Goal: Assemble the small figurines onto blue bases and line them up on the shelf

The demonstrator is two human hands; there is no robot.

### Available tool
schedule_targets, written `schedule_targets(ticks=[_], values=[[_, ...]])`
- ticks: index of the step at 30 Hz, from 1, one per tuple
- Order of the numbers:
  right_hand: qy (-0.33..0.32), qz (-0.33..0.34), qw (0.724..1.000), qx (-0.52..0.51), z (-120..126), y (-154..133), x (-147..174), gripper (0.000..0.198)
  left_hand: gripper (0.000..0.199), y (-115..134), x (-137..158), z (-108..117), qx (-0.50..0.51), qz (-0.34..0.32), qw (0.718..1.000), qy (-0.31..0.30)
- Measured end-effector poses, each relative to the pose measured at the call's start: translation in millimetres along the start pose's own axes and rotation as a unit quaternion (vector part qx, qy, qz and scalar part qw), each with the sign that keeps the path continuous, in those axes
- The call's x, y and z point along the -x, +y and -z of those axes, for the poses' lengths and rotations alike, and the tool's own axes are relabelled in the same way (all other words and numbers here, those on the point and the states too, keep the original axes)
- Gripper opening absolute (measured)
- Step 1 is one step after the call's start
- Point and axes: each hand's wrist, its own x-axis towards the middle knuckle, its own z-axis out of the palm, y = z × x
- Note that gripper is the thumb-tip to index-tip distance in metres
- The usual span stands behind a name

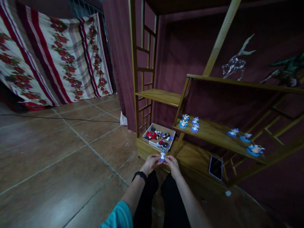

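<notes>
Between my two hands stands a small figurine with a purple top, a white body and a purple base. My left hand pinches its left side, and my right hand grips its right side. Both hands are closed on it, just in front of a shallow cardboard box. Inside that box lie several red, black and white figurines. On the shelf up to the right, blue-based figurines and purple-based figurines stand upright in a cluster.
More figurines stand farther right on the wooden shelf. A dark-screened phone or tablet lies on the lower board. Above are a clear deer ornament and a dark green ornament. A cable crosses the tiled floor.
</notes>
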Motion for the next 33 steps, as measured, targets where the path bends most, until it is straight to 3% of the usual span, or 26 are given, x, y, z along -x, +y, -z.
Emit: schedule_targets(ticks=[22, 33], values=[[0.015, 0.003, 1.000, 0.011, -2.0, -3.5, 1.9, 0.025, 0.016, -2.2, 5.0, -3.8, 0.001, -0.017, 1.000, 0.010], [0.007, 0.036, 0.999, 0.010, -6.4, -0.2, -1.4, 0.020, 0.030, -1.4, 9.8, -7.4, 0.025, -0.096, 0.995, 0.007]])
